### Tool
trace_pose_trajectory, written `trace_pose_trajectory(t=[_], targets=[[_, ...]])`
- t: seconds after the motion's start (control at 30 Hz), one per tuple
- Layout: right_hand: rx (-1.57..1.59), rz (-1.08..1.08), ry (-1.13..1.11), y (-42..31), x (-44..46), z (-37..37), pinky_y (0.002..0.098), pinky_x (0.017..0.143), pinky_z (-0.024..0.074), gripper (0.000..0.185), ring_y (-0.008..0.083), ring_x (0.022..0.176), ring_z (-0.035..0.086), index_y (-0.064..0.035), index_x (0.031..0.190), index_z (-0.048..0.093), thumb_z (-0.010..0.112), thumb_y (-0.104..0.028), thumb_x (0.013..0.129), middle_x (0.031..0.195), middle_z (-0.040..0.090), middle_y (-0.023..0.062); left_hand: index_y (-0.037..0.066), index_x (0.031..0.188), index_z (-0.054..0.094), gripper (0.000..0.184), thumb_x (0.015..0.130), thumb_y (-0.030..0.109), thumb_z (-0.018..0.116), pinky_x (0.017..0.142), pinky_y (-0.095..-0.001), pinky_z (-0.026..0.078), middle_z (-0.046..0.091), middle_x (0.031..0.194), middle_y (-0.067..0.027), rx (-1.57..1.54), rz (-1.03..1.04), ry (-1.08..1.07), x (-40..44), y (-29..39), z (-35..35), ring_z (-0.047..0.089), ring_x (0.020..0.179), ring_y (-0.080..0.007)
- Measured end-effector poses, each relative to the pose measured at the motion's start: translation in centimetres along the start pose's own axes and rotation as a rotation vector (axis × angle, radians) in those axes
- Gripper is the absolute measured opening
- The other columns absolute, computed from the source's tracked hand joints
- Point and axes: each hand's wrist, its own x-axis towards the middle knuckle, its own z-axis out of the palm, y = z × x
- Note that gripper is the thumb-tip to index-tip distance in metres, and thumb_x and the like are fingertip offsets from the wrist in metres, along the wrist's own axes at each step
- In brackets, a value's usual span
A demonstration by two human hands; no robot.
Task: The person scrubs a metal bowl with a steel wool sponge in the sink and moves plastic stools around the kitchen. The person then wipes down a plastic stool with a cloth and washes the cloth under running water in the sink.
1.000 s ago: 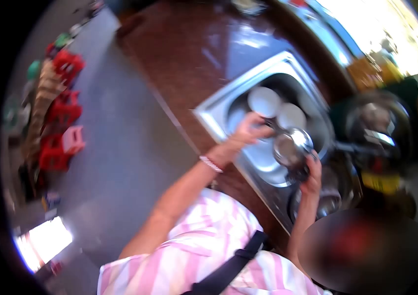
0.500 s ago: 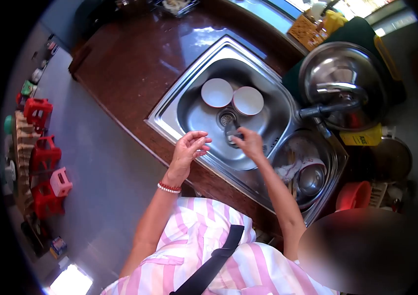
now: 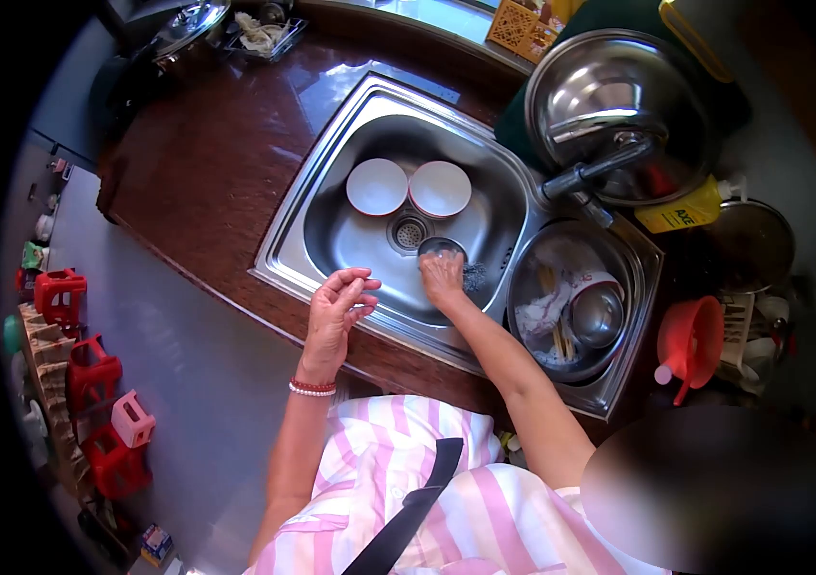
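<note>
Two white bowls with red rims, a left one and a right one, sit side by side in the steel sink, just above the drain. My right hand is down in the basin, its fingers closed over the near edge of a small dark round dish right of the drain. Over the sink's front edge, my left hand is raised with its fingers bent and apart, holding nothing.
Right of the sink, a steel basin holds chopsticks, cloth and a small metal bowl. Beyond stand the faucet, a large metal lid, a yellow bottle and a red strainer. Red stools stand on the floor at left.
The metal dish, held up between both hands a second ago, is now low in the sink under my right hand. My left hand has drawn back from the bowls. The view has shifted.
</note>
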Motion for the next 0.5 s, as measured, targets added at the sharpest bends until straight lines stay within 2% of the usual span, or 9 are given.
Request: trace_pose_trajectory(t=[0.13, 0.27, 0.37, 0.47, 0.5], targets=[[-0.025, -0.043, -0.010, 0.4, 0.2, 2.1, 0.0518, 0.087, 0.0359, 0.019, 0.0260, 0.098, 0.058, -0.0092, 0.092, 0.066, 0.050, -0.012, 0.083, 0.098, 0.065, 0.0071, 0.003, 0.107, 0.057, 0.020, 0.091, 0.015, 0.057, 0.068, -0.0209, 0.053, 0.065, 0.095, -0.0081, -0.017, -0.001, 0.044, -0.4, -0.3, -1.4, 0.062, 0.075, -0.0090], [0.039, 0.034, -0.010, -0.1, -0.7, 4.6, 0.0508, 0.086, 0.0385, 0.020, 0.0280, 0.100, 0.058, -0.0098, 0.094, 0.066, 0.052, -0.010, 0.081, 0.103, 0.062, 0.0085, 0.003, 0.107, 0.057, 0.020, 0.091, 0.015, 0.057, 0.068, -0.0211, 0.054, 0.065, 0.094, -0.0079, -0.026, 0.002, 0.081, -1.0, -0.7, -2.2, 0.062, 0.074, -0.0091], [0.066, 0.027, -0.241, 0.0, -0.4, 1.9, 0.0498, 0.083, 0.0411, 0.023, 0.0299, 0.102, 0.058, -0.0095, 0.098, 0.066, 0.061, -0.016, 0.077, 0.105, 0.060, 0.0094, 0.003, 0.107, 0.057, 0.021, 0.090, 0.015, 0.057, 0.069, -0.0214, 0.054, 0.065, 0.095, -0.0081, -0.032, 0.002, 0.074, -1.2, -1.0, -1.9, 0.062, 0.074, -0.0093], [0.122, 0.136, -0.357, 0.2, 0.0, 2.3, 0.0534, 0.082, 0.0429, 0.046, 0.0339, 0.101, 0.058, -0.0111, 0.106, 0.061, 0.075, -0.032, 0.067, 0.109, 0.058, 0.0120, 0.003, 0.107, 0.057, 0.021, 0.090, 0.015, 0.057, 0.069, -0.0216, 0.053, 0.065, 0.095, -0.0083, -0.028, 0.003, 0.063, -1.4, -1.0, -1.4, 0.062, 0.075, -0.0094], [0.130, 0.159, -0.342, 0.3, 0.1, 1.6, 0.0519, 0.083, 0.0435, 0.047, 0.0336, 0.102, 0.058, -0.0111, 0.105, 0.062, 0.076, -0.034, 0.066, 0.110, 0.058, 0.0118, 0.003, 0.107, 0.057, 0.021, 0.090, 0.015, 0.057, 0.070, -0.0217, 0.053, 0.065, 0.095, -0.0085, -0.022, 0.005, 0.063, -1.6, -1.0, -1.3, 0.062, 0.075, -0.0094]])
